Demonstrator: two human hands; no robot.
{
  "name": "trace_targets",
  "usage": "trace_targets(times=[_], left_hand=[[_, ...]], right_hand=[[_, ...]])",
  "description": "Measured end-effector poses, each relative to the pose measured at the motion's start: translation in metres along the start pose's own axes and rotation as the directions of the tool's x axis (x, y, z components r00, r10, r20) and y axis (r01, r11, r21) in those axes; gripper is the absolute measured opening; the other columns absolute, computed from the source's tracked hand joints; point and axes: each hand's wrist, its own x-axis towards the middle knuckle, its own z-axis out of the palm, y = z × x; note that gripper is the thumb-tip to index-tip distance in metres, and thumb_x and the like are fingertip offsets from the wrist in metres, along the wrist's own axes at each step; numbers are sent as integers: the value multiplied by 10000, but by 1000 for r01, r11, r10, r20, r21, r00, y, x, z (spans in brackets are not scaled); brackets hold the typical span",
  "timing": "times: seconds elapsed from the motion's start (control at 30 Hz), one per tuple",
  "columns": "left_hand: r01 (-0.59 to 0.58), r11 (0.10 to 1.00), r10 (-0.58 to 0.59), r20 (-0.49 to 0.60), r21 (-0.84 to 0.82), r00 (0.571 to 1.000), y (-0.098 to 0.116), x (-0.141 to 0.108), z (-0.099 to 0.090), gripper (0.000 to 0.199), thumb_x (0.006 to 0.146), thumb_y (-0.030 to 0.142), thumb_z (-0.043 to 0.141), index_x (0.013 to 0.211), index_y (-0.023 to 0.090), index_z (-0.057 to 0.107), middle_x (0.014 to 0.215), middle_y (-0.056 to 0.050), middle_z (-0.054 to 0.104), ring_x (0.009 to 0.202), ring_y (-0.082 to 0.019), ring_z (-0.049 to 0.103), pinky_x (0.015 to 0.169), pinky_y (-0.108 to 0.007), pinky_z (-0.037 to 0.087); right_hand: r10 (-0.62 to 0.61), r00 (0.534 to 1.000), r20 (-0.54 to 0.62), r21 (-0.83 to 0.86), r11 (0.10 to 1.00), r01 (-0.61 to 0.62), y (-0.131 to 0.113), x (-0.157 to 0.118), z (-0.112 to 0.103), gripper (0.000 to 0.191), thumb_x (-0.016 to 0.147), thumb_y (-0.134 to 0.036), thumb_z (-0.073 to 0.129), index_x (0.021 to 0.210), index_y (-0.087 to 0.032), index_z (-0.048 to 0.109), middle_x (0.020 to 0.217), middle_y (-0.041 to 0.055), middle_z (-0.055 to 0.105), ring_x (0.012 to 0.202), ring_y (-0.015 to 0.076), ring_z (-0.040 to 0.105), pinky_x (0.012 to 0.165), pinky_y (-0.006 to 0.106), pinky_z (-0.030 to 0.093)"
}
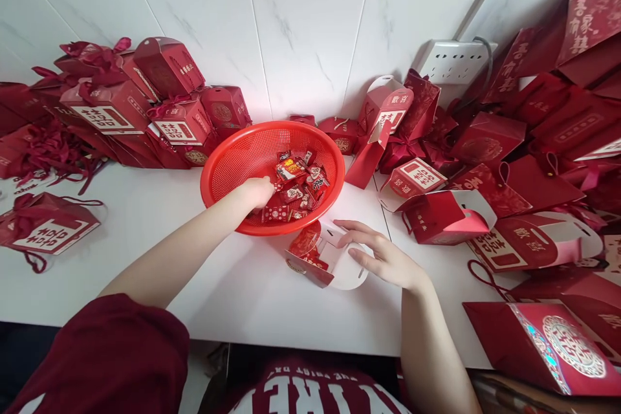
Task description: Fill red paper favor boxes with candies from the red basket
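Note:
A red plastic strainer basket [213, 197] stands on the white table with wrapped candies [294, 193] in it. My left hand [261, 193] reaches over its near rim, fingers curled down at the candies. A red dotted wrapper shows at its fingertips, which are partly hidden. Just in front of the basket is an open red gift box [310, 272], white inside, with red-wrapped pieces in it. My right hand [381, 255] grips its raised flaps from the right side, the fingers bent over them.
Red gift boxes [109, 107] with ribbons are piled at the left, and one box [51, 226] lies apart. More boxes [449, 213] crowd the right side. A power strip [453, 61] is at the tiled wall [310, 19]. The table's front edge runs close to my body.

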Motion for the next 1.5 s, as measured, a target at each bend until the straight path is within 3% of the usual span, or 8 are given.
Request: trace_targets(times=[0.2,0.37,0.43,0.57,0.7,0.83,1.13,1.5], left_hand=[[17,997,-20,-47,-79,999,-6,4,-6,354,509,161,839,841,179,718,763,-107,718,837,-330,706,802,-388,535],[-75,970,10,-276,-230,961,-5,-19,-21,268,761,290,738,1007,211,663,963,-97,740,862,-268,721,785,-345,545],[-266,887,94,-418,-377,903,9,-39,-24,279,904,372,614,1140,225,596,1079,-76,732,843,-201,725,789,-312,557],[-726,412,407,-601,-551,688,52,-78,-15,247,940,365,610,1128,206,610,1025,-51,753,845,-169,731,813,-305,571],[-827,455,639,-525,-331,562,77,-97,6,239,898,275,683,1134,253,708,1164,-41,744,1124,-225,685,1033,-377,506],[-882,368,593,-657,-294,466,78,-106,31,658,776,342,830,1382,293,579,1488,-85,539,1394,-290,494,1173,-455,413],[-839,428,413,-754,-335,511,83,-119,80,433,844,6,486,1140,250,685,1398,-60,584,1386,-260,487,1161,-444,419],[-831,-185,-200,-808,-524,554,107,-94,117,256,847,151,521,1052,207,663,1120,-83,671,1202,-302,607,1055,-489,464]], right_hand=[[-17,1000,-7,-26,1000,17,-1,1,-1,281,1013,-398,496,1142,-264,707,1521,81,481,1421,306,446,1121,494,446],[-25,1000,-10,-40,999,25,-3,2,0,275,1018,-380,488,1140,-264,705,1510,83,494,1432,294,435,1136,493,424],[-31,999,-10,-39,999,30,-3,2,0,271,1017,-373,490,1137,-261,706,1506,83,497,1436,294,431,1144,498,416],[-40,999,-12,-41,998,40,-1,3,0,260,1016,-354,494,1131,-252,704,1516,81,485,1416,290,456,1147,488,416],[-91,996,-19,-68,994,89,-1,3,-1,267,1003,-319,522,1203,-261,689,1493,82,504,1405,286,464,1161,469,400],[-144,984,-110,-63,989,137,-7,1,-2,299,990,-319,558,1273,-266,639,1494,91,504,1394,283,475,1164,489,385],[-200,973,-111,38,978,205,-11,-3,-3,249,959,-457,624,1069,-249,708,1503,94,497,1397,294,473,1161,488,372],[-144,982,-126,-75,988,135,-3,3,6,161,891,-371,730,928,-232,656,1486,95,518,1382,273,484,1120,463,417]])
